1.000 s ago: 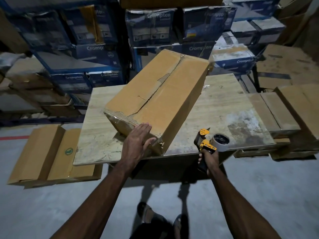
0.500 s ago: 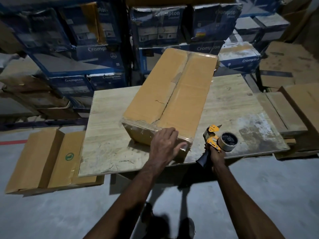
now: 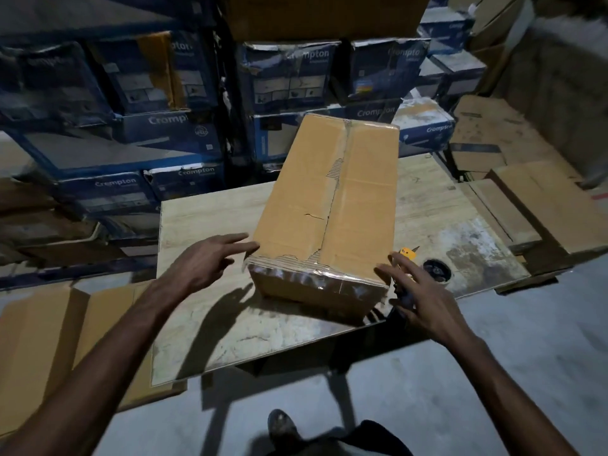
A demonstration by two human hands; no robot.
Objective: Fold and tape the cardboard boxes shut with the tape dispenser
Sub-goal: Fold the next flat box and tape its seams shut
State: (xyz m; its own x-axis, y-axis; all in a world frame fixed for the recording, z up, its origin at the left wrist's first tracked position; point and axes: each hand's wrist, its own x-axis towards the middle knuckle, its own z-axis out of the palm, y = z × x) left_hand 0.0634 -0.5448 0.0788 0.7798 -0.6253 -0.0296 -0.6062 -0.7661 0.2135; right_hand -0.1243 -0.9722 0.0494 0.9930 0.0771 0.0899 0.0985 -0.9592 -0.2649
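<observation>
A long brown cardboard box (image 3: 332, 205) lies lengthwise on the wooden table (image 3: 204, 225), its top flaps closed along a torn centre seam and clear tape wrapped over its near end. My left hand (image 3: 204, 261) hovers by the box's near left corner, fingers straight and spread, the fingertips at the corner edge. My right hand (image 3: 418, 297) is at the near right corner, fingers spread and holding nothing. The yellow and black tape dispenser (image 3: 427, 268) lies on the table just behind my right hand, partly hidden by it.
Flattened brown cartons (image 3: 49, 350) lie on the floor at the left and stacks of cartons (image 3: 543, 199) sit at the right of the table. Blue printed boxes (image 3: 164, 126) are stacked behind. My feet (image 3: 283, 429) stand on the grey floor.
The box was turned to lie lengthwise away from me. My right hand let go of the tape dispenser, which now lies on the table. My left hand came off the box top to its left corner.
</observation>
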